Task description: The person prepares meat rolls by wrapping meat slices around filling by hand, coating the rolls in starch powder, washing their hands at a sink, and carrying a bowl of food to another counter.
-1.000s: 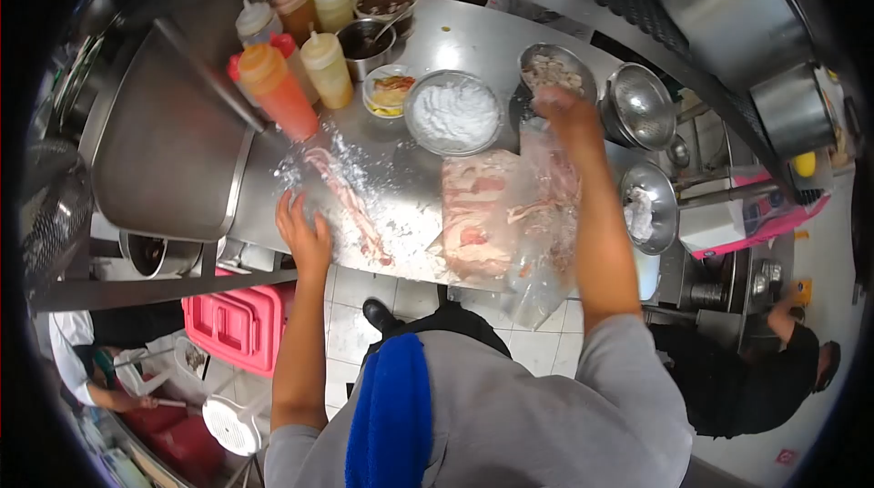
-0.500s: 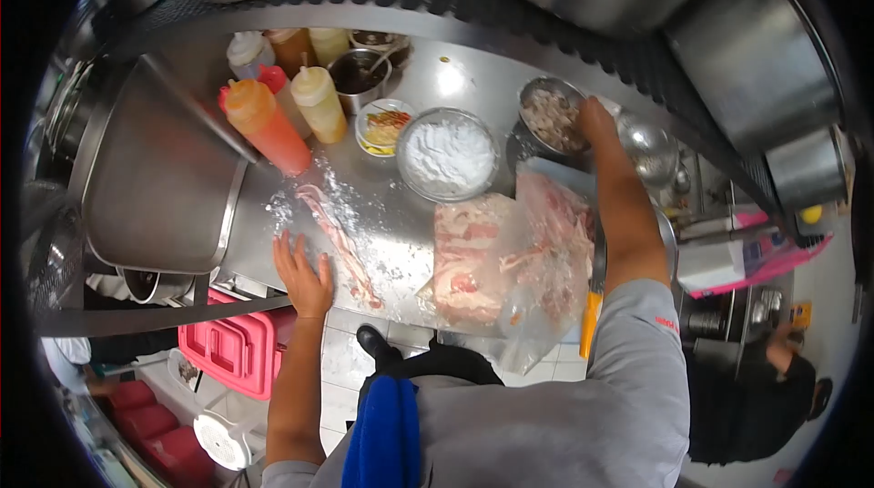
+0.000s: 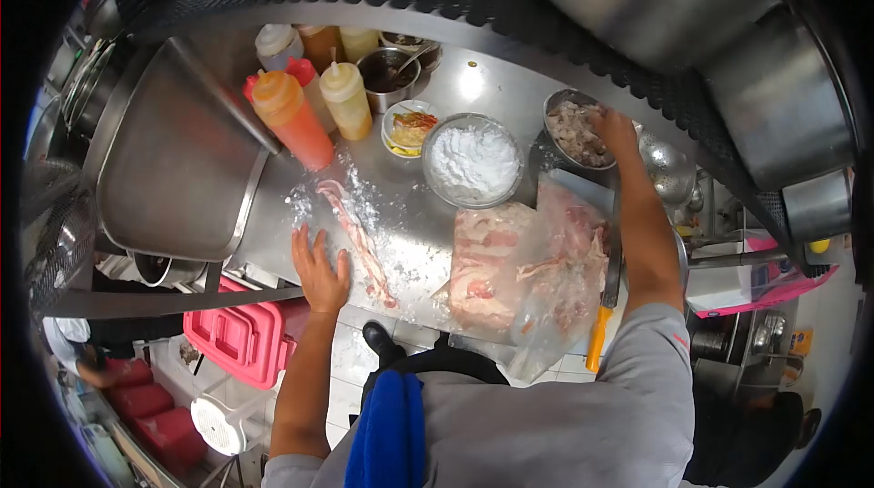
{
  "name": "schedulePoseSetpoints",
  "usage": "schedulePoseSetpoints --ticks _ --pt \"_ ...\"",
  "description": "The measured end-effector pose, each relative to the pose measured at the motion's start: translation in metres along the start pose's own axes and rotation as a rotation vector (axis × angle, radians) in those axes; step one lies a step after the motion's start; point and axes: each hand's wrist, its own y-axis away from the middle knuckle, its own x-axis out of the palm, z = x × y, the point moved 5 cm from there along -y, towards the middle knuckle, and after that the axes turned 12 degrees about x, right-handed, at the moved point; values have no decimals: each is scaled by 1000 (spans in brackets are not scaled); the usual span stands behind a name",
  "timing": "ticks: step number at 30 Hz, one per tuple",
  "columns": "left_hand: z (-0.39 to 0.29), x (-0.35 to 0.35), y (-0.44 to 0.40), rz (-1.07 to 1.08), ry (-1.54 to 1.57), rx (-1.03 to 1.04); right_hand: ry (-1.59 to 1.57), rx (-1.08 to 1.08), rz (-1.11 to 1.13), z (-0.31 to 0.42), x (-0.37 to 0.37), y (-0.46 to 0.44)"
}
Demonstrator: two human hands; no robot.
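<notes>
My left hand (image 3: 319, 271) rests at the counter's front edge, fingers spread, holding nothing. Just right of it a long thin strip of raw meat (image 3: 357, 238) lies on scattered white powder. My right hand (image 3: 616, 133) reaches over the right rim of a metal bowl (image 3: 549, 127), its fingers curled into the chopped meat (image 3: 575, 131); the fingertips are partly hidden. A glass bowl of white powder (image 3: 473, 160) stands left of it. Nearer me is a slab of sliced raw meat (image 3: 492, 260), partly covered by a clear plastic bag (image 3: 551, 279).
A knife with a yellow handle (image 3: 599, 340) lies right of the meat. Squeeze bottles (image 3: 296, 119), a sauce pot (image 3: 387, 78) and a small dish (image 3: 408, 128) stand at the back left. A metal tray (image 3: 177, 160) is at left. A shelf edge (image 3: 437, 33) overhangs the counter.
The view has shifted, so everything sits a little further right. My right hand has moved slightly deeper into the bowl's meat. The left hand stays at the counter edge.
</notes>
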Motion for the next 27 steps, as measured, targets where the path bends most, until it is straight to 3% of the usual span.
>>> schedulePoseSetpoints --ticks 3,5,8,10,13,14,15,17,21,23,27 --pt "0 -1 -1 12 7 -12 -264 -218 111 79 -10 53" --pt "0 -1 0 7 -8 -17 -520 -515 336 128 8 94" --pt "1 0 1 12 -15 -32 -457 -645 418 164 47 135" --pt "0 -2 1 14 -7 -34 -94 -451 273 169 61 141" --pt "2 -2 1 7 1 -39 -169 -474 259 171 34 135" --pt "2 -2 1 6 12 -38 -166 -612 320 171 35 136" --pt "1 -2 2 5 24 -35 -166 -614 323 165 43 138" --pt "1 -3 1 6 27 -40 -110 -952 205 166 59 152" --pt "1 -3 4 -17 37 -36 -55 -900 216 184 55 155" --pt "2 -3 3 -19 35 -44 109 -648 480 186 59 148" --pt "0 -5 3 -54 9 -12 -58 -624 343 177 72 132"
